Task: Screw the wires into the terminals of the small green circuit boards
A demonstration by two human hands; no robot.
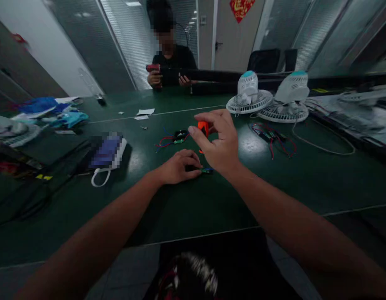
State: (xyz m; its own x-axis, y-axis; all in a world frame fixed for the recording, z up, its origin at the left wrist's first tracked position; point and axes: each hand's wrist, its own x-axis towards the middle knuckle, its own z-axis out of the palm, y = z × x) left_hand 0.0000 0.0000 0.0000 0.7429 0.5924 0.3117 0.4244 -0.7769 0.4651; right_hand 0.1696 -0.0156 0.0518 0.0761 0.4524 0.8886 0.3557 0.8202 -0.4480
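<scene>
My left hand [182,167] rests low over the green tabletop, its fingers curled and pinched at the end of a small green circuit board [207,170]. Raised just above and to the right, my right hand [219,139] pinches a small orange and black object [203,125] between thumb and fingers. Its exact kind is hidden by the grip. A bit of orange also shows beneath this hand near the table. Beyond my left hand lies another small green board [179,141] with red and blue wires and a black part.
White fans [249,98] stand at the back right, with wired circuit boards [271,135] before them. A phone-like device [107,152] with a white loop sits left, near black cables [39,196]. Across the table, a person [172,58] holds a red tool [153,67].
</scene>
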